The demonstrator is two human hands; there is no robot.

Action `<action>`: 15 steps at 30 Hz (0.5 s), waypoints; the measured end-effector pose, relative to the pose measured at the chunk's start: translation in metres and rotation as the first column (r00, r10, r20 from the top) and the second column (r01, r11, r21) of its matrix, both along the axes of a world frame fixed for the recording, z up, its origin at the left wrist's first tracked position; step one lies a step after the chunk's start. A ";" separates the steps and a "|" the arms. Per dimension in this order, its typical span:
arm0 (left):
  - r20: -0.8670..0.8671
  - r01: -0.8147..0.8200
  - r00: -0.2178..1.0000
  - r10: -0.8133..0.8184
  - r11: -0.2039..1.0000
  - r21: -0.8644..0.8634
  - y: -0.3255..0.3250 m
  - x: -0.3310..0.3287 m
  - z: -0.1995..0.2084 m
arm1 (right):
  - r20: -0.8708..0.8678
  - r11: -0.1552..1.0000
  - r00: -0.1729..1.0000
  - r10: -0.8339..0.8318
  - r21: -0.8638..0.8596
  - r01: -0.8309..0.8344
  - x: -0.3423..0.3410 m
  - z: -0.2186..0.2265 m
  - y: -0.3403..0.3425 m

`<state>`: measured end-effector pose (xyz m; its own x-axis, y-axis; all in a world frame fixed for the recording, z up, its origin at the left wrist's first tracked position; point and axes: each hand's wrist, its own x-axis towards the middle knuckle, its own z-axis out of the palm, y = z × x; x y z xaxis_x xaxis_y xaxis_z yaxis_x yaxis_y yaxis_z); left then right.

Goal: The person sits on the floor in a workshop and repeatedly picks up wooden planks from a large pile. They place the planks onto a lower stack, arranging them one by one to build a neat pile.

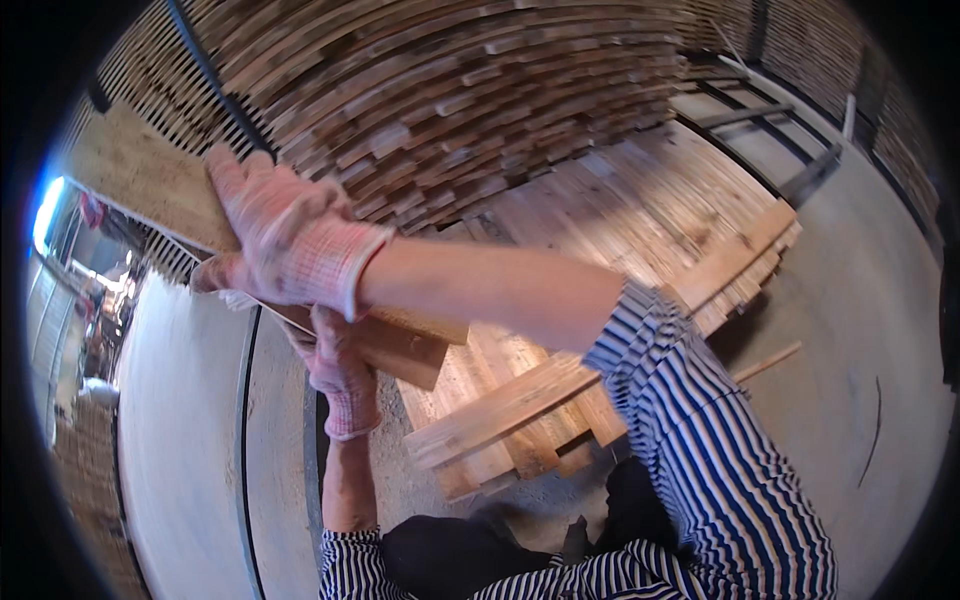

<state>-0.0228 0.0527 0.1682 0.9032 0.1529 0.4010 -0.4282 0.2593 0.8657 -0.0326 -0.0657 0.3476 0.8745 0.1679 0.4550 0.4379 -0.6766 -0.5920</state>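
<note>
Both my hands wear pale pink-and-white work gloves and are on long wooden boards (150,180) that slant from the far left toward the middle. At least two boards appear to lie together, the near end of a lower one (400,350) showing past my wrist. My right hand (290,235), slightly blurred, reaches across to the left and wraps over the boards' edge. Closer to me, my left hand (345,375) grips from below, its fingers partly hidden behind the wood. To the right of the held boards lies a low stack of pale planks (620,200) with crosswise strips on it.
A tall wall of stacked timber (480,90) rises behind the planks. Dark metal frame bars (760,115) stand at the far right. A thin stick (768,362) lies beside the low stack. Dark rails (245,430) run along the concrete floor (180,420) at left.
</note>
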 end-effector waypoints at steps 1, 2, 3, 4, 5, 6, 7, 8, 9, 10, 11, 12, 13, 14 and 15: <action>0.082 -0.064 0.995 0.055 0.991 0.114 -0.002 0.006 -0.008 | 0.004 0.998 1.000 -0.001 0.065 0.001 -0.010 0.001 -0.033; 0.065 0.140 0.986 -0.152 0.976 0.165 0.004 0.010 -0.013 | 0.272 0.986 0.961 0.045 0.142 -0.087 0.014 -0.025 -0.069; 0.028 0.303 0.948 -0.316 0.928 0.219 0.021 0.011 -0.012 | 0.169 0.971 0.985 0.037 0.227 -0.075 0.015 -0.036 -0.096; -0.008 0.467 0.876 -0.482 0.844 0.263 0.031 0.012 -0.008 | -0.050 0.950 0.982 0.181 0.269 -0.161 0.005 -0.037 -0.143; -0.026 0.365 0.926 -0.376 0.880 0.304 0.036 0.024 -0.021 | -0.019 0.969 0.986 0.163 0.194 -0.156 0.026 -0.055 -0.194; -0.029 0.299 0.948 -0.317 0.857 0.419 0.055 0.033 -0.024 | -0.156 0.971 0.974 0.164 0.197 -0.132 0.015 -0.057 -0.227; -0.019 0.258 0.957 -0.290 0.819 0.513 0.057 0.043 -0.024 | -0.188 0.989 0.981 0.038 0.150 -0.009 0.012 -0.070 -0.271; -0.014 0.213 0.966 -0.257 0.769 0.602 0.056 0.053 -0.026 | -0.292 0.983 0.939 -0.180 -0.095 0.159 0.016 -0.086 -0.314; -0.060 0.323 0.934 -0.351 0.765 0.557 0.045 0.060 -0.028 | -0.305 0.919 0.889 -0.342 -0.304 0.249 0.008 -0.096 -0.351; -0.010 0.306 0.929 -0.370 0.751 0.585 0.047 0.073 -0.031 | -0.289 0.828 0.839 -0.461 -0.480 0.290 0.011 -0.111 -0.376; -0.020 0.288 0.925 -0.379 0.667 0.687 0.029 0.080 -0.035 | -0.236 0.702 0.777 -0.584 -0.628 0.337 0.009 -0.129 -0.415; -0.021 0.251 0.926 -0.376 0.575 0.779 0.016 0.087 -0.037 | -0.158 0.554 0.716 -0.680 -0.751 0.360 0.013 -0.149 -0.446; 0.027 0.165 0.929 -0.369 0.478 0.863 0.002 0.095 -0.040 | -0.130 0.504 0.678 -0.723 -0.772 0.388 0.017 -0.170 -0.472; 0.120 0.033 0.912 -0.392 0.362 0.931 -0.013 0.104 -0.044 | -0.102 0.452 0.638 -0.763 -0.790 0.414 0.021 -0.191 -0.497; 0.151 -0.035 0.912 -0.382 0.294 0.955 -0.015 0.111 -0.047 | -0.058 0.389 0.606 -0.794 -0.814 0.432 0.037 -0.198 -0.505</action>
<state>0.0879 0.0378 0.1215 0.6542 -0.6514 0.3843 -0.7536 -0.5186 0.4039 0.0043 -0.5708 0.1495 0.9063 -0.4158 0.0754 -0.4225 -0.8878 0.1826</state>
